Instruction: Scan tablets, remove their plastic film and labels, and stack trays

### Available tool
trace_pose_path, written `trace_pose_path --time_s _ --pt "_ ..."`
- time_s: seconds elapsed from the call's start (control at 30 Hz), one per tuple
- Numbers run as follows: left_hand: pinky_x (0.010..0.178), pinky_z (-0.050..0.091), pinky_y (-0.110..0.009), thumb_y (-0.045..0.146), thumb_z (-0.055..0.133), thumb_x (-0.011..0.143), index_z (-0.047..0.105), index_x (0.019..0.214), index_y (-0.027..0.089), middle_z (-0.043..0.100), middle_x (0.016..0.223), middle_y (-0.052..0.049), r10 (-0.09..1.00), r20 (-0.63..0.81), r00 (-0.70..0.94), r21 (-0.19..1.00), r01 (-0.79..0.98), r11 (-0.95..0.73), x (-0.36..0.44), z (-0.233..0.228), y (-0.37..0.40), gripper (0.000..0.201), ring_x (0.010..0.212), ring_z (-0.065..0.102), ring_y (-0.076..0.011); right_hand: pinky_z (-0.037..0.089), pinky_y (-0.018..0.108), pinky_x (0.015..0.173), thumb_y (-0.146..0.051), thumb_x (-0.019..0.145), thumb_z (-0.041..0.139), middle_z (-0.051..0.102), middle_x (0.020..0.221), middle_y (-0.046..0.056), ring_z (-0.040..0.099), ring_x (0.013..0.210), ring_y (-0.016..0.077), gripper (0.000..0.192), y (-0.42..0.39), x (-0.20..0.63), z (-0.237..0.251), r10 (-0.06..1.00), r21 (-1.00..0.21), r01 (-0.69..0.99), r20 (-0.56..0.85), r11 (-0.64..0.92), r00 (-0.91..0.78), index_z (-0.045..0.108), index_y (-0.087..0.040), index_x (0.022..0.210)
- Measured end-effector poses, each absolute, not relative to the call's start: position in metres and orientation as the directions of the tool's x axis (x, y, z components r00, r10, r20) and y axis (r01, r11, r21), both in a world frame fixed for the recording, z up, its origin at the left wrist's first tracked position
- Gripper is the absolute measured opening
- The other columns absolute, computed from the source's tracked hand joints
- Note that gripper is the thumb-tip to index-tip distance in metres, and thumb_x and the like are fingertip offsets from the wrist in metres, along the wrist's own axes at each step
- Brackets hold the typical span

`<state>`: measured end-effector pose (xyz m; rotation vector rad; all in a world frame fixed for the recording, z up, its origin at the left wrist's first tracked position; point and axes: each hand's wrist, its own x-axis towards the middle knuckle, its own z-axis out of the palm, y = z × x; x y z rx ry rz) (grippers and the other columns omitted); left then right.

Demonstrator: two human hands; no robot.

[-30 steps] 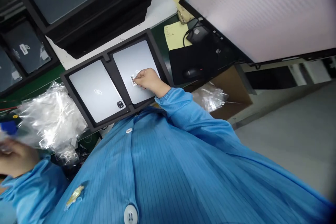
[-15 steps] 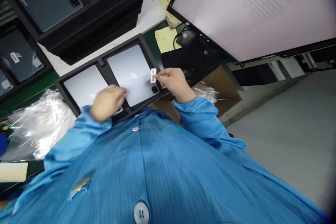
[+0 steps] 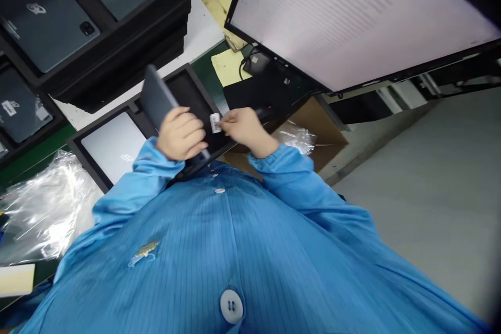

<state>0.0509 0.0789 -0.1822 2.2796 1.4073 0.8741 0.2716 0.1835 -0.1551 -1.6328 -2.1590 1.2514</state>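
My left hand is closed around a tablet, which is tilted up on its edge out of the right compartment of a black foam tray. Between the thumb and fingertips of my right hand is a small white barcode label, held over that compartment's right side. A second, silver tablet lies flat in the left compartment, its lower part hidden by my left sleeve.
Stacked black trays with dark tablets stand at the upper left. Clear plastic bags lie on the left. A monitor leans in at the upper right, above a yellow note and a cardboard box.
My left hand has taken hold of the right tablet and tipped it up from its compartment. The label stays pinched in my right hand. The whole view has shifted slightly.
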Motion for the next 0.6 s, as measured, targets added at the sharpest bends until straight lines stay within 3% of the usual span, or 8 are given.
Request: trace_pose_path --time_s 0.13,0.2,0.27,0.33,0.43,0.53,0.6 --pt "0.118 0.041 -0.058 0.086 0.036 0.087 0.06 0.064 0.028 0.061 0.071 -0.006 0.875 0.483 -0.043 0.57 0.773 -0.277 0.009 -0.182 0.021 0.066 0.078 0.064 -0.0266 0.052 0.028 0.077 -0.025 0.078 0.089 0.065 0.065 0.002 0.066 0.082 0.0208 0.031 0.169 0.227 -0.17 0.831 -0.705 0.696 -0.303 0.133 -0.466 0.06 -0.021 0.067" --pt "0.123 0.036 -0.058 0.086 0.031 0.087 0.062 0.067 0.029 0.067 0.079 -0.009 0.858 0.465 -0.218 0.569 0.816 -0.101 0.011 -0.184 0.005 0.068 0.087 0.068 -0.03 0.051 0.028 0.082 -0.024 0.077 0.09 0.067 0.07 0.004 0.067 0.089 0.0226 0.032 0.169 0.222 -0.172 0.833 -0.711 0.686 -0.279 0.154 -0.477 0.059 -0.021 0.07" --pt "0.129 0.027 -0.059 0.083 0.034 0.09 0.072 0.086 0.026 0.073 0.105 -0.014 0.87 0.39 -0.302 0.55 0.834 0.044 0.03 -0.186 0.005 0.069 0.117 0.067 -0.0347 0.051 0.029 0.083 -0.027 0.079 0.088 0.069 0.075 0.005 0.068 0.092 0.0237 0.029 0.174 0.23 -0.17 0.833 -0.713 0.675 -0.246 0.191 -0.496 0.06 -0.021 0.074" --pt "0.132 0.019 -0.06 0.077 0.045 0.094 0.074 0.117 0.021 0.066 0.138 -0.017 0.928 0.276 -0.252 0.52 0.851 0.077 0.058 -0.19 0.017 0.068 0.147 0.049 -0.0384 0.052 0.03 0.082 -0.034 0.087 0.081 0.07 0.078 0.005 0.069 0.089 0.0235 0.023 0.18 0.247 -0.168 0.838 -0.715 0.658 -0.195 0.235 -0.51 0.063 -0.021 0.082" --pt "0.131 0.018 -0.063 0.057 0.053 0.102 0.058 0.151 0.017 0.042 0.167 -0.018 0.998 0.033 -0.047 0.482 0.876 0.025 0.1 -0.196 0.044 0.064 0.162 0.024 -0.0389 0.055 0.034 0.084 -0.044 0.097 0.063 0.074 0.09 0.007 0.07 0.088 0.0234 0.025 0.19 0.274 -0.173 0.877 -0.755 0.604 -0.082 0.256 -0.474 0.068 -0.019 0.098" --pt "0.131 0.022 -0.062 0.037 0.05 0.104 0.051 0.158 0.017 0.036 0.171 -0.016 0.974 -0.223 0.037 0.446 0.892 0.068 0.119 -0.192 0.048 0.057 0.163 0.025 -0.0348 0.057 0.042 0.097 -0.051 0.093 0.062 0.076 0.116 0.018 0.072 0.107 0.0287 0.042 0.192 0.29 -0.191 0.89 -0.798 0.558 -0.063 0.227 -0.451 0.07 -0.015 0.114" --pt "0.131 0.026 -0.059 0.033 0.045 0.105 0.055 0.154 0.018 0.042 0.167 -0.015 0.96 -0.274 -0.05 0.43 0.887 0.169 0.115 -0.181 0.024 0.052 0.16 0.032 -0.0319 0.056 0.047 0.105 -0.051 0.086 0.07 0.073 0.13 0.022 0.07 0.12 0.034 0.053 0.186 0.296 -0.205 0.864 -0.798 0.572 -0.141 0.189 -0.483 0.07 -0.014 0.124"
